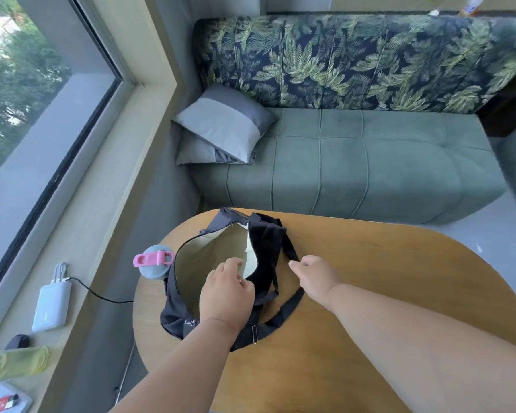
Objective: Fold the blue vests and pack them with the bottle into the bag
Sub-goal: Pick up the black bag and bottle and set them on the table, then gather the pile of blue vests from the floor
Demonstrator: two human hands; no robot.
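A black bag (265,242) with a pale lining lies open on the wooden table (370,293). My left hand (225,290) grips the near rim of the bag's opening, fingers curled over the edge. My right hand (313,277) pinches a black strap (289,251) on the bag's right side. A grey-blue bottle (155,265) with a pink lid loop stands at the table's left edge, touching the bag. No blue vest is in view.
A green sofa (355,162) with leaf-print backrest and grey pillows (221,126) stands behind the table. On the window ledge at left lie a white power bank (52,305) with a cable, a yellow-green bottle (12,365) and a lighter (3,403).
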